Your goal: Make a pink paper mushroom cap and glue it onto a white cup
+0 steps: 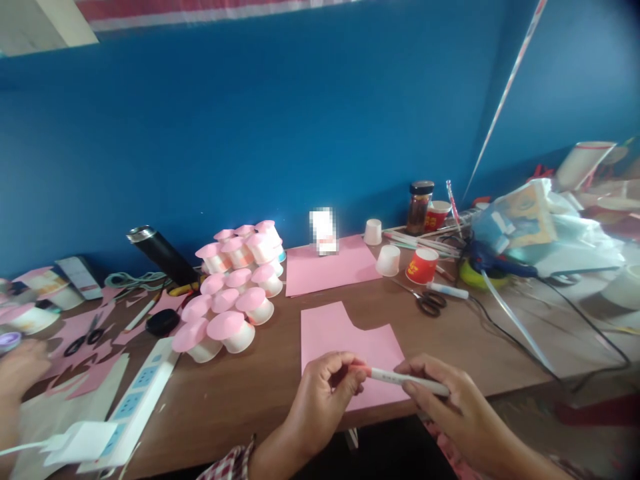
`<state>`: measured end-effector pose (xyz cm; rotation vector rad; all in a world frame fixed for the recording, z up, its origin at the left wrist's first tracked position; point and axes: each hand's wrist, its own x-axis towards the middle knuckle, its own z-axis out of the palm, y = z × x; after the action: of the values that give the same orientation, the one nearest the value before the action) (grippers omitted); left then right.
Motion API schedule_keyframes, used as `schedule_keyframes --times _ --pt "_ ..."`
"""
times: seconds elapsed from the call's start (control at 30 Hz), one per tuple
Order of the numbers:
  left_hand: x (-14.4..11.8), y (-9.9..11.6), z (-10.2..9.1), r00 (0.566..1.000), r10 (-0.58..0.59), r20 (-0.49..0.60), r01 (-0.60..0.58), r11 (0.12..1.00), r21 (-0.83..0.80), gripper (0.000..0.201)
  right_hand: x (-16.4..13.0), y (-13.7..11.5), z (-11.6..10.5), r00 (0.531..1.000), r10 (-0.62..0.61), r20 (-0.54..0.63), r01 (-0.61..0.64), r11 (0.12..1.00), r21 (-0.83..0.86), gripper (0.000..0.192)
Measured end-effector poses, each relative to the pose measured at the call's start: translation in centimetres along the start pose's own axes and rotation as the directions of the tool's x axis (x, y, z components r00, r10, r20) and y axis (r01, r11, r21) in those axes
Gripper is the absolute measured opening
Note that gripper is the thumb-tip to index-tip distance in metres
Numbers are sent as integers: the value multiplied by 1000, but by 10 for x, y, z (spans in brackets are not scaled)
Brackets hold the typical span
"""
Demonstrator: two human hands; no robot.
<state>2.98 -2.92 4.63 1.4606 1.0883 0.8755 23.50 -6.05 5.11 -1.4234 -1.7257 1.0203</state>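
A white marker pen (390,377) with an orange-red cap spans my two hands above the table's front edge. My left hand (327,390) pinches it at the cap end, while my right hand (445,393) is closed around the barrel. Whether the cap is seated or loose I cannot tell. Under the pen lies a pink paper sheet (330,333) with a piece cut out of its top edge. Behind it are more pink sheets (330,273). Scissors (430,303) rest to the right, near a red paper cup (423,267) and a white paper cup (388,261).
Several white cups topped with pink paper (240,333) stand at left. Further left are a black flask (163,257), a power strip (143,400), paper scraps and another person's hand (25,367). A glue gun (500,261) with a cord and plastic bags (575,233) lie right.
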Motion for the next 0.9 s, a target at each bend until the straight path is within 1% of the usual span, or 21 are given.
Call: schedule_keyframes --times 0.07,0.17,0.2,0.27,0.33,0.37,0.43,0.53,0.63,0.7,0.77,0.8,0.83,0.9 --pt "3 -3 -1 1000 8 -15 -8 1000 -12 30 6 5 -3 1000 -5 -7 5 1000 6 26" --pt "5 -6 -6 998 11 -59 -10 1000 24 46 16 16 -11 996 -70 -61 67 997 -40 28" --pt "5 -8 -9 997 0 -75 4 999 46 47 20 21 -15 991 -106 -81 99 991 -84 29" --pt "4 -11 -15 995 -35 -97 43 996 81 43 29 32 -23 976 -199 -92 172 956 -236 29" --pt "2 -15 -21 993 -71 -98 80 992 95 41 40 45 -30 947 -304 -103 229 864 -448 30" --pt "0 -17 -23 992 -82 -93 91 991 102 40 45 51 -33 941 -327 -90 227 803 -551 31" --pt "-3 -21 -26 993 -94 -74 103 987 126 37 54 64 -38 944 -320 -79 170 678 -715 35" --pt "-8 -24 -28 994 -92 -62 101 982 159 34 64 81 -44 946 -303 -112 63 512 -856 38" --pt "-10 -26 -29 994 -87 -60 97 980 176 34 68 93 -50 943 -301 -141 -11 396 -918 36" --pt "-10 -27 -29 995 -83 -55 92 977 191 34 67 94 -51 942 -305 -142 -22 367 -930 35" --pt "-8 -27 -28 996 -75 -55 84 975 205 34 65 88 -48 935 -334 -122 10 367 -930 34" --pt "-7 -26 -27 996 -63 -58 74 974 212 33 63 82 -44 928 -360 -94 48 366 -929 35" --pt "-5 -25 -25 997 -43 -61 55 973 223 32 61 75 -39 910 -411 -51 108 354 -929 34" --pt "-1 -22 -21 997 37 -69 -17 965 262 29 58 60 -26 873 -473 118 285 298 -911 34"
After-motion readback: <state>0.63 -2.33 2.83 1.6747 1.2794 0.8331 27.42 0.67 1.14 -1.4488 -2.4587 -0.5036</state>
